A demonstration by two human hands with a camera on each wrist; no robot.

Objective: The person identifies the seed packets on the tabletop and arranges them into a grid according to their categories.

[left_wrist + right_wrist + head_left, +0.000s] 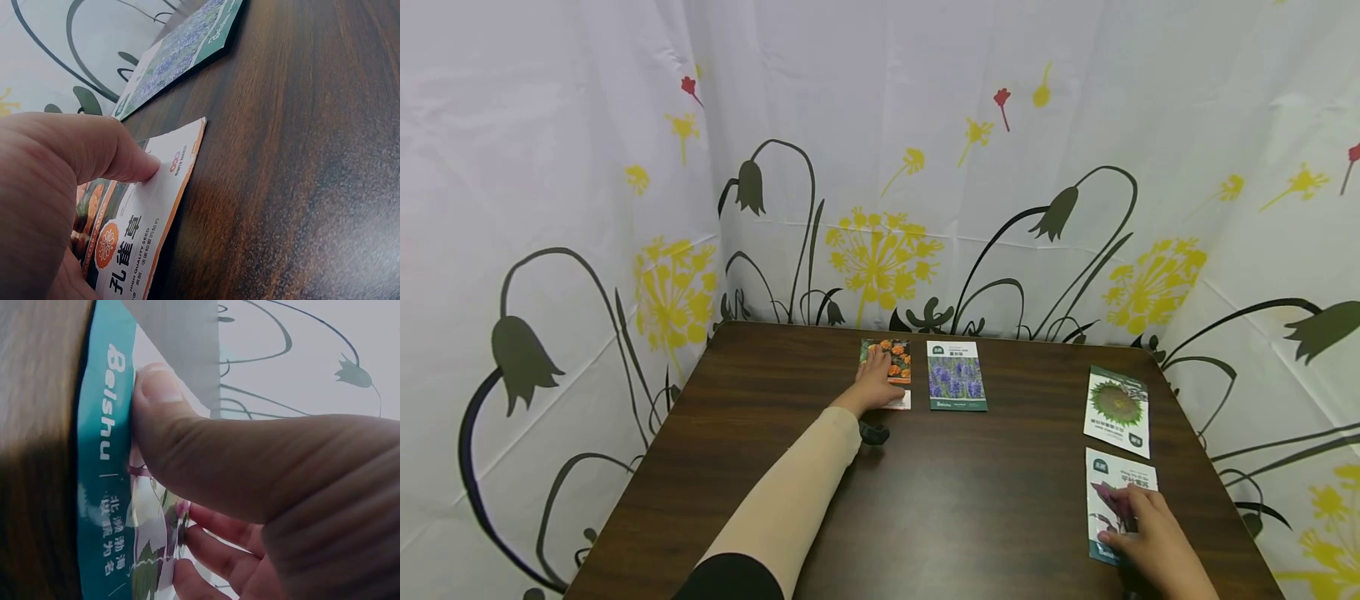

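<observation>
My left hand (874,385) lies over a marigold seed packet (901,367) at the table's back edge, fingers stretched across its picture. In the left wrist view the thumb presses the white lower part of this packet (178,153). At the right front, my right hand (1150,537) holds a white seed packet with purple flowers (1105,467) by its lower part. Seen from the right wrist, its thumb lies beside the teal strip of that packet (103,481), with the curled fingertips against the flower picture. The palm side of the hand covers part of this packet.
A seed packet with blue-violet flowers (957,379) lies just right of the marigold one. Beyond the purple-flower packet lies a sunflower packet (1116,410), upside down to me. The dark wooden table (970,500) meets a flower-printed curtain (880,108) at its back and sides.
</observation>
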